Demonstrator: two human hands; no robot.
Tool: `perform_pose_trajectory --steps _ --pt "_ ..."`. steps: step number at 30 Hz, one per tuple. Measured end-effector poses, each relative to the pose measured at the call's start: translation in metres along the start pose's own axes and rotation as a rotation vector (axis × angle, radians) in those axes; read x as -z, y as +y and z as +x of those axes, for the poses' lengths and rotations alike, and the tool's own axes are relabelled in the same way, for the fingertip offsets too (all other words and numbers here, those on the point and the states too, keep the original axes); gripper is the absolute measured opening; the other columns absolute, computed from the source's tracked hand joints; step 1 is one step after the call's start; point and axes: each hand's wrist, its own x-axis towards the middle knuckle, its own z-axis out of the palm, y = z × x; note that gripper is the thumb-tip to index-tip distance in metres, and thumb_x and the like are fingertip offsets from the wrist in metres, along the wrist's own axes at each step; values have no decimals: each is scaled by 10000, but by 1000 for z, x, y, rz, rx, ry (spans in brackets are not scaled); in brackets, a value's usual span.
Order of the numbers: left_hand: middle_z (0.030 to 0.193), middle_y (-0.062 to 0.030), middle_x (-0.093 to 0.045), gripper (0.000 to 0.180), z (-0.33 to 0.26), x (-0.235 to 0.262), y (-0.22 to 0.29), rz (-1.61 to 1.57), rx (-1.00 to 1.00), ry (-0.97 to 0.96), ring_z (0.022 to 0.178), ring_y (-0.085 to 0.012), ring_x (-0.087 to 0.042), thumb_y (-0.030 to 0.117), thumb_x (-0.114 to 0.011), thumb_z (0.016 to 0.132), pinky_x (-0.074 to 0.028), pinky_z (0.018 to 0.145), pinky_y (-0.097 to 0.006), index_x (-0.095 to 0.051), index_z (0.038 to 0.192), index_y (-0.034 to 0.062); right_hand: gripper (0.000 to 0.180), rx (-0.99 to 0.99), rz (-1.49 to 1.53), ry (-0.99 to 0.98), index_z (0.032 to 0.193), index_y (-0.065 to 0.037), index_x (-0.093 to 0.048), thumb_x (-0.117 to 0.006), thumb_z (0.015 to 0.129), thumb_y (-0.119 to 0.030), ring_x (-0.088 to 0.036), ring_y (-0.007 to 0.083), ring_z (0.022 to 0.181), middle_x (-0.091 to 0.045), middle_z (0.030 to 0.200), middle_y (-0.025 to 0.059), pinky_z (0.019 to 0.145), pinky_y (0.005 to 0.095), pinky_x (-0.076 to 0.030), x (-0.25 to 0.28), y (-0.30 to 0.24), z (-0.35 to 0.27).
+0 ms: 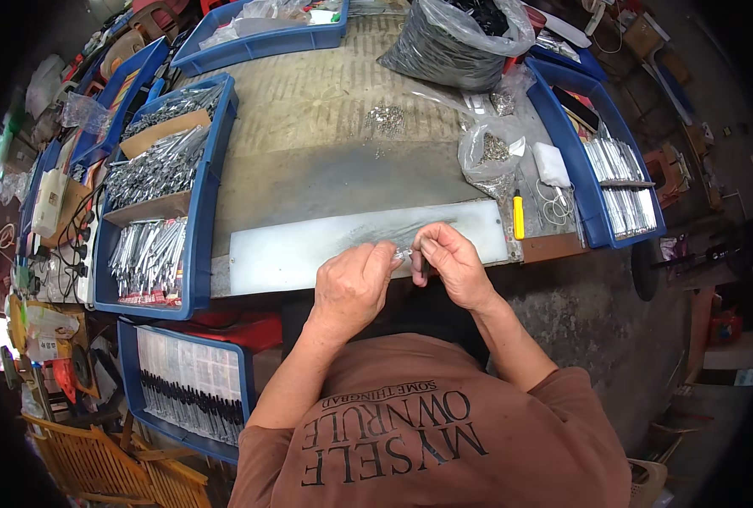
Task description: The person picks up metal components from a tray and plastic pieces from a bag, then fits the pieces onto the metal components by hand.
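My left hand (351, 286) and my right hand (453, 264) meet just above the near edge of a long white board (292, 254). Both are closed in a pinch, fingertips almost touching. A tiny shiny piece (403, 253) shows between them, too small to name. Something dark shows under the right fingers, mostly hidden by them. Grey smudges mark the board behind my hands. To the right of the board lies a yellow-handled tool (518, 215), and beyond it a clear bag (493, 152) holds small metal parts.
A blue tray (215, 190) of thin metal rods stands left; another blue tray (609, 233) is at right. A blue tray (249, 381) of black-tipped pieces sits low left. Farther back are a small parts pile (386, 120) and a large bag of dark pieces (444, 51).
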Motion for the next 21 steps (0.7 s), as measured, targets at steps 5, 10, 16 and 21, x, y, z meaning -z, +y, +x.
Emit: perform_pose_trajectory --steps 5,10,16,21 --pt "595 -75 -499 135 0 0 1 10 4 -9 498 -232 -516 63 -621 738 -419 449 -321 -532 833 28 197 10 -28 7 886 -20 -467 -430 925 -210 -423 64 539 -444 691 -1 453 187 -347 -4 1 0" --pt "598 -70 -499 128 -1 -2 0 19 -3 -16 509 -228 -519 60 -618 736 -422 452 -320 -533 827 27 195 -88 -78 -5 843 -36 -477 -473 909 -220 -385 47 510 -427 653 -22 445 178 -331 -5 -1 0" --pt "608 -68 -500 124 -3 -2 0 20 3 -36 517 -224 -519 60 -615 736 -425 455 -322 -532 823 28 186 -67 -171 -29 783 -42 -484 -504 895 -190 -382 41 513 -428 635 -33 443 174 -318 -6 -5 1" --pt "608 -69 -489 142 -3 -3 0 28 -3 -51 514 -226 -511 62 -619 732 -421 450 -329 -528 836 31 178 -38 -265 -8 776 -34 -490 -495 896 -166 -382 38 512 -432 626 -34 438 176 -320 -6 -5 1"
